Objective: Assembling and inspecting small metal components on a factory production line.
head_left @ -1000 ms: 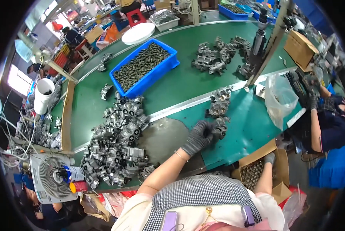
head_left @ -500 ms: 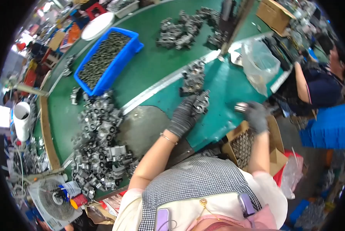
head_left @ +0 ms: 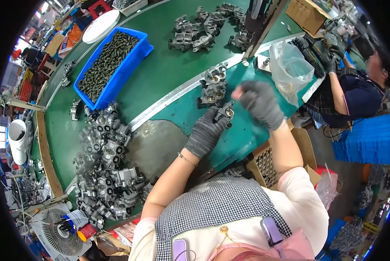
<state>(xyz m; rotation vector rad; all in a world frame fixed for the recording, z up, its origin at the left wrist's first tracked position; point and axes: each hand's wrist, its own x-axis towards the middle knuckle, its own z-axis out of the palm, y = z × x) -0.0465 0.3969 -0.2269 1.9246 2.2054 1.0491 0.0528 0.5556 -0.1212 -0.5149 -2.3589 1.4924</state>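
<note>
My left hand [head_left: 203, 132], in a dark grey knitted glove, grips a grey metal caliper housing [head_left: 224, 115] with a round bore facing up. Just beyond it, two more caliper housings [head_left: 214, 85] stand in a row on the green table, their round bores showing brownish insides. To their right, above the table, is my right hand [head_left: 262, 104], also gloved and smeared by motion. Its fingers look curled, but whether anything is in them cannot be made out. An open cardboard box [head_left: 266, 167] of small silvery cylindrical parts sits below my right forearm.
Heaped caliper housings [head_left: 110, 161] lie at the left, below a blue bin [head_left: 130, 65] of small dark parts. More castings [head_left: 203, 28] lie at the back beside a post [head_left: 266, 28]. A clear plastic bag [head_left: 288, 67] and a co-worker [head_left: 356, 95] are at the right.
My right hand has moved left and up from near the cardboard box, where it held small silvery pieces, to beside the housings. My left hand stays on its housing. The view has shifted slightly.
</note>
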